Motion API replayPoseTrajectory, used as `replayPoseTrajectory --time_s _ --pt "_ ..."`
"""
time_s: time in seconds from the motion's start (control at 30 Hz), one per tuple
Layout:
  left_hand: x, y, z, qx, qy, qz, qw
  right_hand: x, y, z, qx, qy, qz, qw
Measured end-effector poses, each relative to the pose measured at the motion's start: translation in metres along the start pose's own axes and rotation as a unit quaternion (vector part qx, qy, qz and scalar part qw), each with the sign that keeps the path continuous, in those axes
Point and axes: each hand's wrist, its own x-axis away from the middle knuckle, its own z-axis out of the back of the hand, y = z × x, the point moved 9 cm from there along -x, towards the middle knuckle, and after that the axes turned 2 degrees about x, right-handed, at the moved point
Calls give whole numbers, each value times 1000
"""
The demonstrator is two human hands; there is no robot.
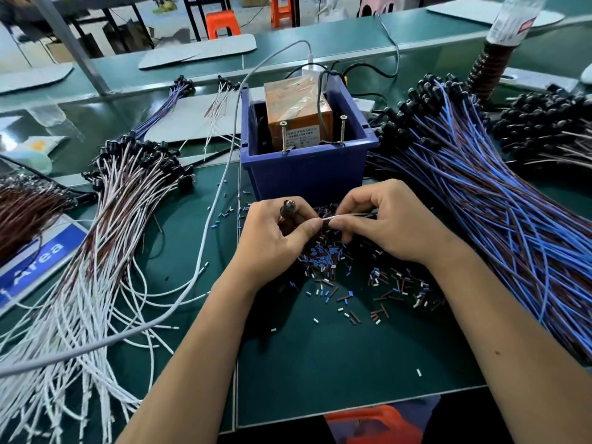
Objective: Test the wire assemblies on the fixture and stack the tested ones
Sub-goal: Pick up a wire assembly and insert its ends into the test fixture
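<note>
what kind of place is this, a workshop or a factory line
Most likely a factory assembly or test bench. Big piles of identical wire assemblies lie either side, white and brown and blue. A blue bin holds an orange box with two upright screws. Long green benches run behind.

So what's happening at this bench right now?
A person holds one wire assembly in both hands in front of the blue bin. The left hand grips its black end; the right hand pinches the wires. White-wired assemblies are piled at left, blue-wired ones at right. Cut insulation bits litter the mat.
</note>
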Motion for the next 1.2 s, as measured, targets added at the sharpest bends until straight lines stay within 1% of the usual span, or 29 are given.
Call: replayPoseTrajectory --time_s 0.13,0.4,0.7,0.8,1.0,1.2 --pt "-1 -7 0 22 -17 32 999 2 2 4 -18 -6 -13 1000" --pt "-1 -8 -7 118 -51 55 990 6 -2 9 -51 -12 -6 999" --pt "0 -11 -8 103 -46 71 991 5 2 7 -7 -18 -15 1000" --pt "1 -10 -9 111 -62 75 989 6 1 7 -23 -27 -13 999" --pt "1 -10 -14 122 -101 88 983 9 3 -1 -74 -79 -30 994" --pt "3 -6 -17 138 -119 92 979 8 2 -2 -81 -86 -31 992"
